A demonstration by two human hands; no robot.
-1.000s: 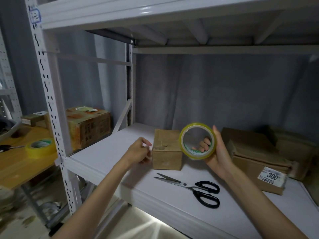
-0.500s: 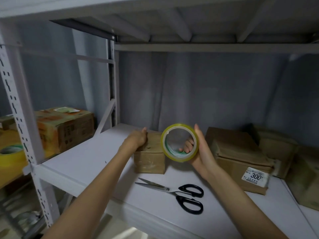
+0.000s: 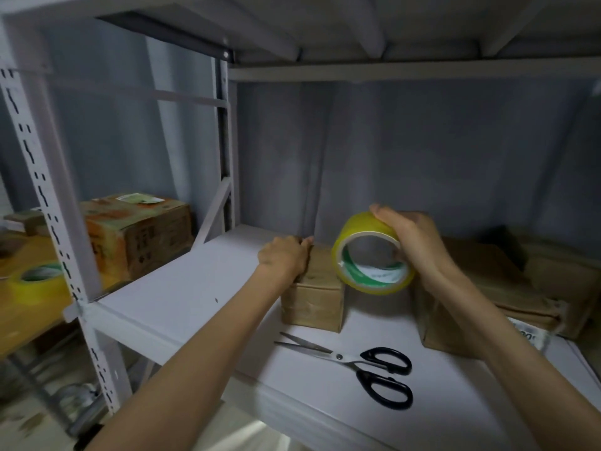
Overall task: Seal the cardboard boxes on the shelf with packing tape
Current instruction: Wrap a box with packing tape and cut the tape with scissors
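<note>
A small brown cardboard box [image 3: 313, 301] stands on the white shelf [image 3: 182, 288], near its middle. My left hand [image 3: 286, 258] rests on the box's top left edge, fingers curled over it. Just right of the box, my right hand [image 3: 411, 239] grips a yellow roll of packing tape [image 3: 367, 229] from above, holding it tilted with its core facing me. Whether a tape end is stuck to the box cannot be told. A larger flat cardboard box [image 3: 481, 288] lies to the right, partly behind my right forearm.
Black-handled scissors [image 3: 367, 366] lie on the shelf in front of the small box. More cardboard boxes [image 3: 559, 271] sit at the far right. Left of the shelf upright [image 3: 48, 196], a wooden table carries an orange-printed box [image 3: 136, 232] and a second yellow tape roll [image 3: 35, 281].
My left hand moved from beside the small box onto its top edge. My right hand turned the tape roll and now holds it from above, closer to the box.
</note>
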